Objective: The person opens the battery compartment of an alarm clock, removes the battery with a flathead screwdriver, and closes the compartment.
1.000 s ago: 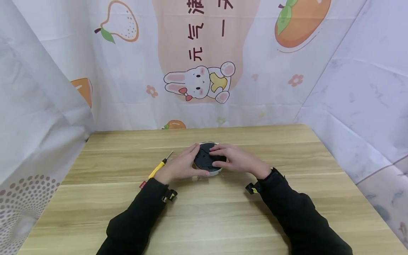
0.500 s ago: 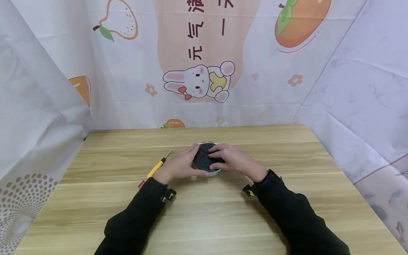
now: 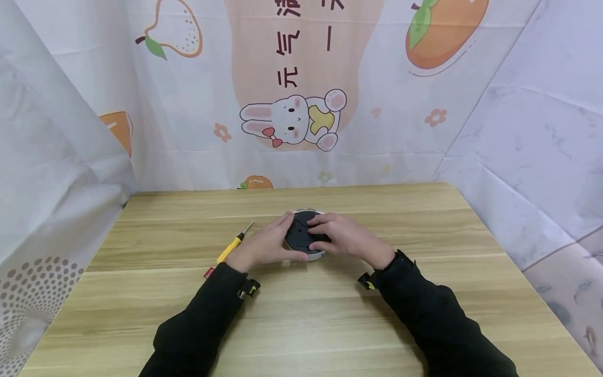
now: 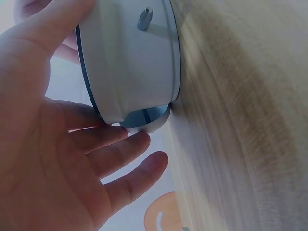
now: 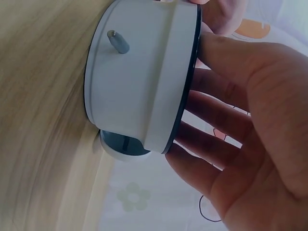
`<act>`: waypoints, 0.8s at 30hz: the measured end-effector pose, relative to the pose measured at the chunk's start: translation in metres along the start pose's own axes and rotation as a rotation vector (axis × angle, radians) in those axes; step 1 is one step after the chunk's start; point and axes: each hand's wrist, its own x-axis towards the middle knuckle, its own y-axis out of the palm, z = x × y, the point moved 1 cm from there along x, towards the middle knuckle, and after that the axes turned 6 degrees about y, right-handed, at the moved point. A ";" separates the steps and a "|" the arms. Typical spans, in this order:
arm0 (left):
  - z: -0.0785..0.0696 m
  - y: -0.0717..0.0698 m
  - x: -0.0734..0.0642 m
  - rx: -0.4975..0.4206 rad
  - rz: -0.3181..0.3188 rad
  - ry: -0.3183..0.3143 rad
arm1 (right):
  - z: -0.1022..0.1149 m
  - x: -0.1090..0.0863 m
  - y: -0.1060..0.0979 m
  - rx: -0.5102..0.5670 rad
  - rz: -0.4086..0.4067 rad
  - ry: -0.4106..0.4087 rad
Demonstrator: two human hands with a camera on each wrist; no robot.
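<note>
A round white alarm clock (image 3: 299, 238) lies on the wooden table with its black back facing up. Short metal legs stick out of its side, and a bell (image 5: 126, 147) shows at the far side in the right wrist view. My left hand (image 3: 265, 245) holds the clock by its left rim, thumb along the near side and fingers reaching round the far side. Over the back lies my right hand (image 3: 350, 238), its fingertips and thumb resting on the black cover. Those fingers partly hide the cover's right half. The clock's face is turned down and out of sight.
A yellow screwdriver (image 3: 229, 250) with a black collar and a red tag lies left of the left hand, its tip pointing away. A printed white curtain (image 3: 188, 120) hangs behind the wooden table (image 3: 301, 319), with more cloth at both sides.
The right hand has shifted very slightly left over the clock's back. The left hand keeps its hold and the clock stays in place. The head view has tilted a little.
</note>
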 end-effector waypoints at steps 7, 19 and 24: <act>0.002 0.001 0.000 -0.003 -0.009 0.001 | 0.001 0.000 0.001 -0.021 -0.027 -0.045; 0.002 0.002 0.000 0.002 0.001 -0.007 | 0.000 -0.001 0.003 -0.042 -0.053 -0.091; 0.003 0.001 0.000 0.007 0.000 -0.004 | -0.001 0.000 0.004 -0.036 -0.043 -0.082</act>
